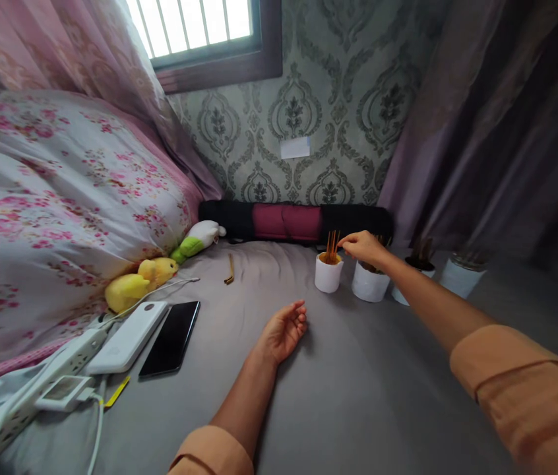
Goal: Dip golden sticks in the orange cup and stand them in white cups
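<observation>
My right hand (365, 249) reaches over the bed with thumb and fingers pinched together. Its fingertips are right beside thin orange-brown sticks (332, 245) standing in a small white cup (328, 277). Whatever is in the pinch is too small to make out. Below the wrist stands a second white cup (371, 285), partly hidden by the hand. Farther right are a dark-topped white pot (420, 267), partly behind my forearm, and another white pot (461, 274) with blurred stems. My left hand (283, 333) rests palm up on the sheet, fingers loosely curled, holding nothing.
On the left lie a black phone (170, 340), a white power bank (129, 336), a power strip (26, 392) with a charger (64, 392), and plush toys (143, 284). A slim golden bent object (230, 269) is on the sheet. A black-and-maroon roll (286, 221) lines the wall.
</observation>
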`<state>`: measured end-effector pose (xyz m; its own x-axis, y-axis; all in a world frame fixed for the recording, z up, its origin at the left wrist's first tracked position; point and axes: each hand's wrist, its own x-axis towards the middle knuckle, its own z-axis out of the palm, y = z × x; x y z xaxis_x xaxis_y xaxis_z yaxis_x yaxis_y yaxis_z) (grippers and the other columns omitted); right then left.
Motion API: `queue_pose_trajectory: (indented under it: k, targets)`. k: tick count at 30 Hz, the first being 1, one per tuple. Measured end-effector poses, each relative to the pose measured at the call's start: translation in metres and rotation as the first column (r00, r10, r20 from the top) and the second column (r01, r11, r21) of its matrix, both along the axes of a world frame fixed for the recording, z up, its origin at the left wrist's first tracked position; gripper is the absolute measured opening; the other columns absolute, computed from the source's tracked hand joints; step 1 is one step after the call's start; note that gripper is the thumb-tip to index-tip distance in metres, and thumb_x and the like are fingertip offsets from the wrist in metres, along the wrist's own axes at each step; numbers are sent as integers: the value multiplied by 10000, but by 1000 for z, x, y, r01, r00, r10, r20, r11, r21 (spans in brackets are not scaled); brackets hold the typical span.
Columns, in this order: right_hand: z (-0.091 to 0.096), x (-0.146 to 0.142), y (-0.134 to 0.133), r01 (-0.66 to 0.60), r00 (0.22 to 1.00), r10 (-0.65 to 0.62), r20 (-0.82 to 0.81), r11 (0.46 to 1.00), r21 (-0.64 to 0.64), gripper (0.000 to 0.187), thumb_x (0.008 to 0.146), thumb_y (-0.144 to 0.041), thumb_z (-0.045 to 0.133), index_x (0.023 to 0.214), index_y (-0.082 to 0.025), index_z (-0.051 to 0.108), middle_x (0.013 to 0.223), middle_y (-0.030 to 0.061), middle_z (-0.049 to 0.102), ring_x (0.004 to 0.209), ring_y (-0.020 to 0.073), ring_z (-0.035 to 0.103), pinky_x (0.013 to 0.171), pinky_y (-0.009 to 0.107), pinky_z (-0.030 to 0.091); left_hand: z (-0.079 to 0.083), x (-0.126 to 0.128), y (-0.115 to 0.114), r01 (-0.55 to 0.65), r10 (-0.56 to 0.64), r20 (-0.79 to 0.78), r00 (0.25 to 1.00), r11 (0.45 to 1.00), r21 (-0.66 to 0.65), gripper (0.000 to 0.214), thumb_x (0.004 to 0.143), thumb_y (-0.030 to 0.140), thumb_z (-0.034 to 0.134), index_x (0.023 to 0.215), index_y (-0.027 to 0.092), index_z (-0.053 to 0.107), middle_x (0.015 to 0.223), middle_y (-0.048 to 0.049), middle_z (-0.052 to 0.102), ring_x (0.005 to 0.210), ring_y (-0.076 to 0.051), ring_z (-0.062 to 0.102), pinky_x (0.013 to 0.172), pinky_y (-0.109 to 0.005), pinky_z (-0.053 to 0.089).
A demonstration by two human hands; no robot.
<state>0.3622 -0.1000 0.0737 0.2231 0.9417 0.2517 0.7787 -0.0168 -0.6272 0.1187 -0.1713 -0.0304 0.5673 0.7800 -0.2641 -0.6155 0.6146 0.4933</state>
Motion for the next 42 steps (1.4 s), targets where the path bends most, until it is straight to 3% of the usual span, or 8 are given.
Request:
queue_pose_trajectory:
  k: [9,16,20,32,42]
  targets:
    - [-3,7,-19,-12,995,17,-97,999,51,234,701,-195,474,826,-134,662,564,15,577,391,61,461,361,167,312,-2,0,1,-7,7,-10,1000,1000,13,136,778,133,481,881,81,554,683,-44,562,547,-59,505,484,-160,396]
    - [0,-1,-41,42,946,-28,-322,998,37,188,741,-257,488,775,-125,618,528,-4,524,331,39,392,307,162,253,-3,-1,1,7,-7,-1,1000,1000,13,137,770,123,487,885,81,549,685,-45,570,548,-63,516,475,-156,401]
    - [-1,-7,-53,10,909,22,-416,997,74,187,763,-267,485,700,-122,585,544,-2,512,381,42,430,319,149,282,-2,-1,1,7,-7,-3,1000,1000,15,135,773,120,481,882,79,549,685,-48,573,547,-63,516,481,-156,407]
    - [-30,-32,-74,-18,814,32,-580,999,29,256,784,-356,456,665,-145,535,536,-20,485,393,46,433,336,153,298,-6,-1,2,7,-7,-9,1000,1000,30,133,770,118,486,882,86,549,695,-45,570,548,-62,518,476,-155,409]
    - [-60,-62,-76,-4,749,-27,-662,999,-46,254,766,-362,442,638,-151,501,506,-28,465,376,47,416,337,151,282,-6,-1,2,20,-20,-3,1000,999,32,122,776,126,485,874,86,547,696,-43,570,548,-59,517,488,-156,413]
